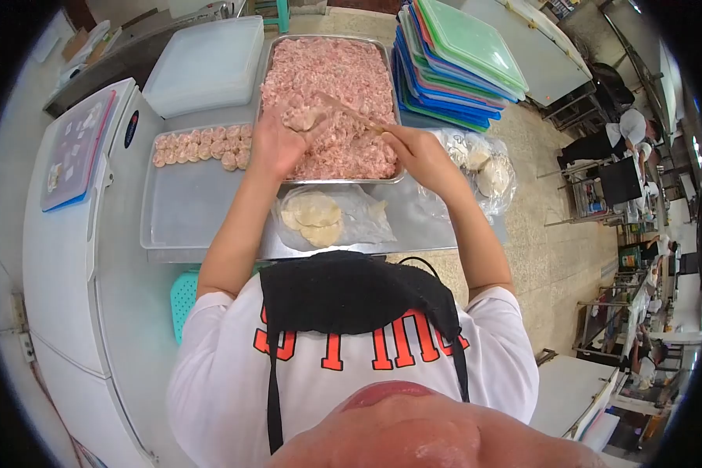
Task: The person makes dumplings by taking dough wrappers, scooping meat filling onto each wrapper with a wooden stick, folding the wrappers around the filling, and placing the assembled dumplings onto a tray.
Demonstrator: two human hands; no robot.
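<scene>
My left hand (279, 144) is cupped around a pale dough wrapper (304, 118) above the metal tray (398, 148) of ground meat (327, 66). Pinched in my right hand (420, 156) is a thin flat spatula (359, 117), its tip close to the wrapper. Whether the tip touches the wrapper I cannot make out. Nearer to me, a stack of round wrappers (312, 212) lies on a plastic bag. To the left, filled dumplings (203, 146) sit in rows along the far side of a translucent tray (191, 207).
Stacked coloured lids (460, 54) stand at the back right, and clear stacked trays (207, 66) at the back left. A plastic bag with dough (483, 173) lies right of my right forearm. A white freezer (62, 257) borders the left. Other people (632, 129) work far right.
</scene>
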